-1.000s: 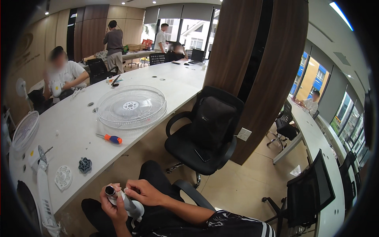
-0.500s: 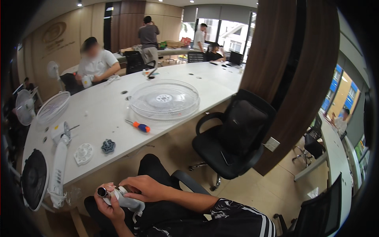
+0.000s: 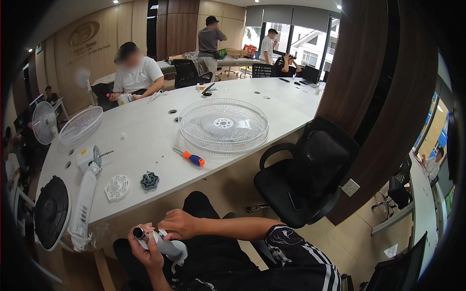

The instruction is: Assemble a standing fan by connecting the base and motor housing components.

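My left hand point(image 3: 148, 253) is wrapped round a white plastic fan part point(image 3: 174, 249) above my lap. A short chrome tube end point(image 3: 139, 233) sticks up from that part beside my left thumb. My right hand point(image 3: 180, 224) is closed, its fingertips pinching at the part's side near the tube. Whatever lies between those fingertips is too small and too covered to name. A white cord point(image 3: 177, 265) hangs from the part's lower end.
On the white table point(image 3: 145, 140) lie a clear fan grille point(image 3: 223, 109), an orange-and-blue screwdriver point(image 3: 193, 158), a dark knob point(image 3: 149, 180), a round white cover point(image 3: 117, 187) and a fan column with motor point(image 3: 86, 199). A black chair point(image 3: 306, 179) stands right. Across the table, a co-worker point(image 3: 138, 75) sits.
The view has swung, shifting the scene rightward. My right hand's fingers have curled in more tightly at the fan part. My left hand keeps its hold.
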Demonstrator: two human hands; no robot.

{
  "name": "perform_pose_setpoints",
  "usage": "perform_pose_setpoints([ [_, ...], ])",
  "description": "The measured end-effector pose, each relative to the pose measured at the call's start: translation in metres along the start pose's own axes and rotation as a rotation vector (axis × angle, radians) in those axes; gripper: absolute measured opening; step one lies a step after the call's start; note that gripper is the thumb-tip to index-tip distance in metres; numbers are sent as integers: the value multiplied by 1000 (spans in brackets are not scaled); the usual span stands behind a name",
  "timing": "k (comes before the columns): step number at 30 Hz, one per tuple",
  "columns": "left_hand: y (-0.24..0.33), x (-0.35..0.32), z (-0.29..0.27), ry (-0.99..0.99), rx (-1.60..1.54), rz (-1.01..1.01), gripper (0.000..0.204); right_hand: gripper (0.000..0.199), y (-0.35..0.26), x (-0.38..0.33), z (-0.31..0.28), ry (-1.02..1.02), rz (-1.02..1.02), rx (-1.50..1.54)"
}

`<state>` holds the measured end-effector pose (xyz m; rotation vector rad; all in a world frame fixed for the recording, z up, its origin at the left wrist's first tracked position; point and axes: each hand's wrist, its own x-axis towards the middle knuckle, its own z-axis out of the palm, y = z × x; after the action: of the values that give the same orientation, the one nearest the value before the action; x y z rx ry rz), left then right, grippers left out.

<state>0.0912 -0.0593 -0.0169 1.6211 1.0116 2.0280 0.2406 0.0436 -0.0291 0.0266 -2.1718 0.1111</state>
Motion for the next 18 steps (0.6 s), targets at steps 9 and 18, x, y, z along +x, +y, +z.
perform_pose_setpoints([
  [9,-9,6,19,-152,-173,-35,37,23,-28,-9,-40,-64,416,137],
  [18,2,8,50,-305,-293,-88,42,27,-74,-28,-55,95,747,191],
])
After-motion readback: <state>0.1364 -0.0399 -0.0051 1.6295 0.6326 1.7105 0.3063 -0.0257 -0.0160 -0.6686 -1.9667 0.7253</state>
